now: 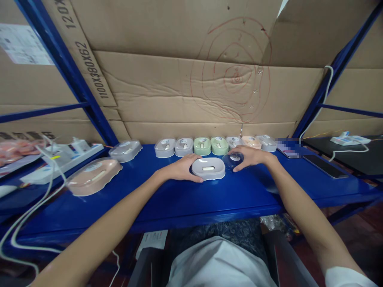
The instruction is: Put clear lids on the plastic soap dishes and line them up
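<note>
Item: a pale grey case (pixel 208 168), oval with a scalloped base and a cream capsule-shaped inset on its lid; it is set flat on the blue shelf (pixel 185 199), at the middle.
Left hand (pixel 182 167): laid against the case's left end, fingers curled on it.
Right hand (pixel 249 155): fingers are closed loosely over a small clear round piece (pixel 233 160) just beside the case's right end.
Row behind: seven like cases are counted along the cardboard wall (pixel 167 91) — two grey, two green (pixel 211 146), one grey-white, one peach, one grey.
At left: two more cases, one grey (pixel 125 150), one peach (pixel 93 176), stretched by the lens.
Obscured: the clear piece is partly covered by the fingers; a flat item at right is blurred out.
Also: one power strip (pixel 64 157), one dark phone (pixel 324 166).
</note>
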`<state>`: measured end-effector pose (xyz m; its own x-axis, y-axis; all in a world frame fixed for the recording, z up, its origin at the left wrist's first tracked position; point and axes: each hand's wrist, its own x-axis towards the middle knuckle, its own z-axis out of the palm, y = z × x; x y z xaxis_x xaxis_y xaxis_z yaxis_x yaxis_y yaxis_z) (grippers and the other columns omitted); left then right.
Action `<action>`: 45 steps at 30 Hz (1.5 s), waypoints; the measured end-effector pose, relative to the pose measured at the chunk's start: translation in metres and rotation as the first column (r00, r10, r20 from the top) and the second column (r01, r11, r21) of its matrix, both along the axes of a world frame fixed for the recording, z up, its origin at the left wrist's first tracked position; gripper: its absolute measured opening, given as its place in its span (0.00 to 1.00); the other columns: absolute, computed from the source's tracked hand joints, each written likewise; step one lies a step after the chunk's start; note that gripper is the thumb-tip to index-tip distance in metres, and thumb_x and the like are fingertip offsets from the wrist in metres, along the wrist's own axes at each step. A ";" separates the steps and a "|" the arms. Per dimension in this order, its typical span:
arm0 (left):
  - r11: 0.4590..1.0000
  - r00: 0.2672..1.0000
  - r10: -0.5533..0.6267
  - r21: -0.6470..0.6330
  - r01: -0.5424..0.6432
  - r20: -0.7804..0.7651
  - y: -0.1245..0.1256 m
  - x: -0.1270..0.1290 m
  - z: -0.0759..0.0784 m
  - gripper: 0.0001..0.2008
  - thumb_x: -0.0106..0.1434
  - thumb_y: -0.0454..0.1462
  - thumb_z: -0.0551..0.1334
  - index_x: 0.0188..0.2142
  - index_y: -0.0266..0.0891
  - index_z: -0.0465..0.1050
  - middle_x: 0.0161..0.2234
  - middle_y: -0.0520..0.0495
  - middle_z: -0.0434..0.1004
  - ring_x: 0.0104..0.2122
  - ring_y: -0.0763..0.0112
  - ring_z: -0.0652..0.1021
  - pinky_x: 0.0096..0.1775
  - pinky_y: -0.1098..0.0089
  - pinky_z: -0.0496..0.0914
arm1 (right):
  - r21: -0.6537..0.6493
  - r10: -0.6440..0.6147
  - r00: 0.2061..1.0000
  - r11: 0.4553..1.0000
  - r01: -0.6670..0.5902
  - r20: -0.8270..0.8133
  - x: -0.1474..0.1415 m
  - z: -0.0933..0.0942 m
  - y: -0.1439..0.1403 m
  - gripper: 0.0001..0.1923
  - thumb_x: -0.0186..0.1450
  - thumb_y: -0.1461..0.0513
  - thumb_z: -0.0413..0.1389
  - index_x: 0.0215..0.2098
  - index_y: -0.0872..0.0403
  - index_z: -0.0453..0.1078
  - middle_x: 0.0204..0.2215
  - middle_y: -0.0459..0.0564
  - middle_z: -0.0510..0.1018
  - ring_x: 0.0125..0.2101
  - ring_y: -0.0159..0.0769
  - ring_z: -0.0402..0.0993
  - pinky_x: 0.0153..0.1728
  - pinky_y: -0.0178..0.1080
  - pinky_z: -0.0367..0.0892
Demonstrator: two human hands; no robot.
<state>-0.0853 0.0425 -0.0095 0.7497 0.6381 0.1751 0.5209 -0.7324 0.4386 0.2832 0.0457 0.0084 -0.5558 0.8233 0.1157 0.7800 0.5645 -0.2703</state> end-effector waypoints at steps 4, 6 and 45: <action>1.000 1.000 0.010 -0.021 -0.010 0.014 0.000 -0.001 0.001 0.43 0.53 0.57 0.76 0.63 0.43 0.70 0.60 0.37 0.75 0.60 0.41 0.75 0.61 0.46 0.68 | -0.034 0.033 0.999 0.999 -0.034 -0.025 0.002 -0.011 0.010 0.42 0.52 0.45 0.75 0.61 0.49 0.74 0.57 0.55 0.81 0.53 0.53 0.80 0.55 0.51 0.74; 1.000 0.999 0.004 -0.027 -0.003 0.034 0.000 -0.001 0.001 0.41 0.53 0.56 0.76 0.62 0.44 0.71 0.59 0.38 0.76 0.59 0.41 0.76 0.61 0.46 0.68 | -0.052 0.039 0.998 0.998 -0.041 -0.051 0.003 -0.015 0.013 0.42 0.53 0.47 0.74 0.62 0.50 0.73 0.58 0.56 0.81 0.54 0.53 0.79 0.55 0.51 0.74; 0.985 0.945 0.087 -0.170 -0.034 0.315 0.002 0.015 -0.028 0.60 0.51 0.51 0.81 0.75 0.42 0.53 0.73 0.29 0.61 0.69 0.39 0.68 0.67 0.41 0.63 | 0.292 0.286 0.838 0.943 -0.160 -0.465 -0.088 -0.041 -0.016 0.32 0.64 0.48 0.70 0.63 0.45 0.76 0.54 0.55 0.81 0.53 0.47 0.79 0.58 0.53 0.72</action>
<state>-0.0702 0.0441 -0.0375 0.6303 0.7198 0.2908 0.3745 -0.6101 0.6982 0.1956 0.0297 -0.0324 -0.5369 0.5975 0.5957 0.4219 0.8015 -0.4237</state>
